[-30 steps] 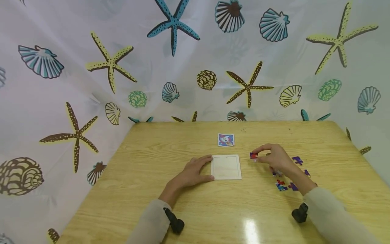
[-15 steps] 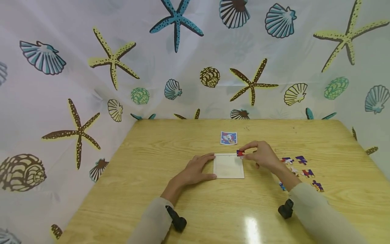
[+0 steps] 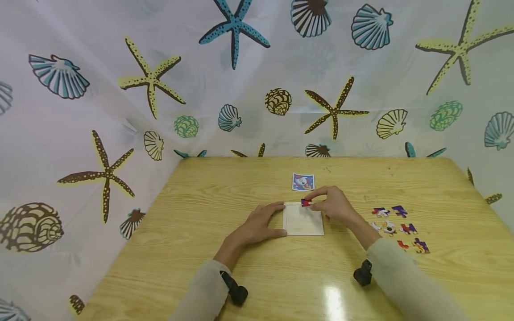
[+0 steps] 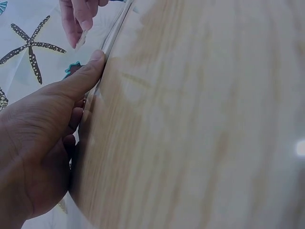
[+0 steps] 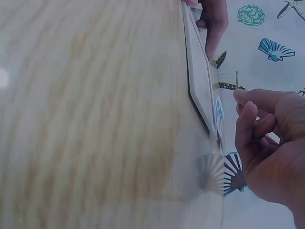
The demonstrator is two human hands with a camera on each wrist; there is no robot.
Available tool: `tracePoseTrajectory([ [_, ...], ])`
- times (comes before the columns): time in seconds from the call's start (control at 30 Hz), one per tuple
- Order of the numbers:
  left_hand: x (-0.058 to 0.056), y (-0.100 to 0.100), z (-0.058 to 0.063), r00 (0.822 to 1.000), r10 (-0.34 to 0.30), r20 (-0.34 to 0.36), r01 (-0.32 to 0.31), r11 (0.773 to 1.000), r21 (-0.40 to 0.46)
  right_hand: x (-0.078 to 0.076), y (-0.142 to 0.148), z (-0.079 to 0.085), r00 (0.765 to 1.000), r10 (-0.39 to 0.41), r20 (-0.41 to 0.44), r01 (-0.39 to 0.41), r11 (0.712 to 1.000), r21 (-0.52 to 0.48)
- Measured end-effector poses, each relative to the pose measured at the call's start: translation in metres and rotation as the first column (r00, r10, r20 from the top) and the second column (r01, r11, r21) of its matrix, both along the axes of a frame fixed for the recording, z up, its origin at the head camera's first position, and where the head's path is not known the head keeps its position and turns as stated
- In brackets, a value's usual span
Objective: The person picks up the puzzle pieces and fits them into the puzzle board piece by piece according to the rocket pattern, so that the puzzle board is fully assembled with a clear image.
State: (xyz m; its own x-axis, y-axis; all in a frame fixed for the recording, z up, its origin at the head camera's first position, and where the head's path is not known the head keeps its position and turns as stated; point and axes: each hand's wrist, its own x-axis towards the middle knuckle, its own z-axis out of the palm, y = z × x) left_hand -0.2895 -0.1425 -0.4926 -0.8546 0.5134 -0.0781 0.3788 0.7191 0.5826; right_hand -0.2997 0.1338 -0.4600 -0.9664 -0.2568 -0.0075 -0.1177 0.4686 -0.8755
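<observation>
My right hand [image 3: 333, 204] pinches a red and purple jigsaw piece [image 3: 306, 203] between thumb and fingertips, over the far edge of a square white puzzle tray [image 3: 304, 234]. In the right wrist view that piece [image 5: 237, 78] appears edge-on, above the tray [image 5: 199, 78]. My left hand [image 3: 256, 225] rests at the tray's left side, thumb at the near corner and fingers at the far corner. The left wrist view shows its thumb laid along the tray's edge [image 4: 113, 38], with the other fingers partly hidden behind.
A small picture card [image 3: 303, 182] with a white figure lies just beyond the tray. Several loose jigsaw pieces [image 3: 408, 228] are spread on the wooden table [image 3: 225, 183] to the right. A shell-and-starfish patterned sheet [image 3: 249, 98] hangs behind and to the left.
My right hand has carried the jigsaw piece leftward from near the loose pieces to over the tray's far edge. My left hand has stayed at the tray. The view has shifted slightly.
</observation>
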Motion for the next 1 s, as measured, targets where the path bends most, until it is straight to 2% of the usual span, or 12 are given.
tracePoseTrajectory([
  [0.3, -0.001, -0.004, 0.001, 1.0, -0.002, -0.004, 0.002, 1.0, 0.008, -0.008, -0.02, -0.012, 1.0, 0.016, -0.02, -0.015, 0.998, 0.055],
  [0.63, -0.001, -0.002, -0.002, 1.0, -0.03, -0.011, 0.03, 0.999, 0.014, -0.004, -0.033, -0.015, 1.0, 0.015, 0.005, -0.015, 0.997, 0.077],
  [1.0, -0.002, -0.002, -0.001, 1.0, -0.021, -0.021, 0.021, 1.0, 0.013, -0.006, -0.047, -0.019, 0.998, -0.031, -0.054, 0.037, 0.992, 0.123],
])
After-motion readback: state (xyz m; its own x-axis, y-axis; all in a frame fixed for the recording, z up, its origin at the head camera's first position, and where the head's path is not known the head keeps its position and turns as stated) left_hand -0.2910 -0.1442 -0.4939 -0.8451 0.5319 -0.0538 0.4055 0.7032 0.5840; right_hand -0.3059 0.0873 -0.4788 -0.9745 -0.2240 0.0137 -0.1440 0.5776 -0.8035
